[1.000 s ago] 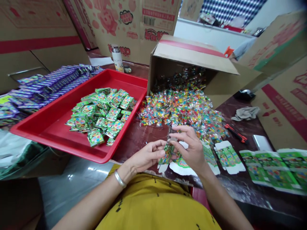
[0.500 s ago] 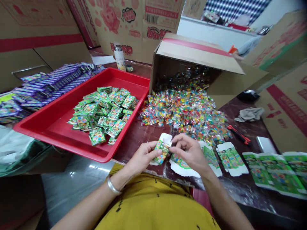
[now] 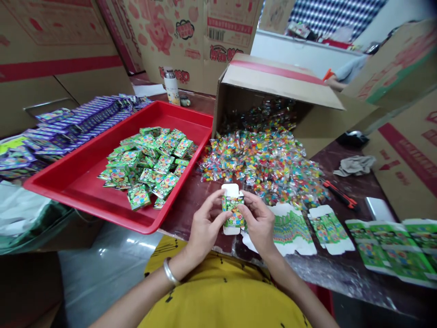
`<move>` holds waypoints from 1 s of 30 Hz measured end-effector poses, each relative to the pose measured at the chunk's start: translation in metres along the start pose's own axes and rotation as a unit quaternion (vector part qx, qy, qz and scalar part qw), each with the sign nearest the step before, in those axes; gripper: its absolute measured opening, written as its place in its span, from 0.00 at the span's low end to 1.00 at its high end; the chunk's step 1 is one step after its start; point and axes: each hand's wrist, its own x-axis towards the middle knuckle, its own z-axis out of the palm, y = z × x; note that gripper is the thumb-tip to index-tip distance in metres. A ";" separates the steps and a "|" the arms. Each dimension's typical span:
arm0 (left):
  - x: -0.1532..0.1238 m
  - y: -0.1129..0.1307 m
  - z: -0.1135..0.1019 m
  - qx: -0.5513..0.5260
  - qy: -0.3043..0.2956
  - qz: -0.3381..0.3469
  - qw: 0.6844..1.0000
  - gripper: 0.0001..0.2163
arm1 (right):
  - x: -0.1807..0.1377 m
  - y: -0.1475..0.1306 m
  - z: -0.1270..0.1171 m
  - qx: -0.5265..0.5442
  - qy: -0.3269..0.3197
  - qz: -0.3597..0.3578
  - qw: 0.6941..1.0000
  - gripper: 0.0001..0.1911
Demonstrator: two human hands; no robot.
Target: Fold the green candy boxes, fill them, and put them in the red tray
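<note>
Between both hands is a small green printed candy box (image 3: 233,210), held upright over the table edge with white flaps open at top and bottom. My left hand (image 3: 205,224) grips its left side, thumb on the front. My right hand (image 3: 256,220) holds the right side, thumb also on the front face. Flat green box blanks (image 3: 290,231) lie fanned on the table just right of my right hand. Beyond the hands spreads a heap of clear candy packets (image 3: 259,159), spilling from a cardboard carton (image 3: 283,75) on its side.
At the left stands a red tray (image 3: 78,182) with a pile of filled-looking green boxes (image 3: 146,159). Purple boxes (image 3: 82,120) are stacked behind it. A red-and-black cutter (image 3: 339,195), a grey cloth (image 3: 355,165) and more blanks (image 3: 389,248) lie at right. A person's arm (image 3: 336,82) shows behind the carton.
My right hand has come in to the left and now grips the box's right side. The box has turned from tilted to upright, its printed front facing me.
</note>
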 end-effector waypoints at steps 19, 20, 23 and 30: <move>0.007 0.004 -0.017 -0.017 -0.072 -0.010 0.997 0.10 | 0.020 -0.006 -0.001 0.037 -0.109 0.013 0.993 0.08; 0.006 0.005 -0.017 -0.003 -0.073 -0.007 0.997 0.10 | 0.023 -0.007 -0.003 0.031 -0.120 0.032 0.992 0.08; 0.003 0.007 -0.018 0.020 -0.081 0.004 0.997 0.09 | 0.031 -0.009 -0.007 0.028 -0.136 0.103 0.985 0.09; 0.002 0.008 -0.017 0.017 -0.099 -0.008 0.995 0.16 | 0.037 -0.011 -0.009 0.005 -0.143 0.089 0.986 0.11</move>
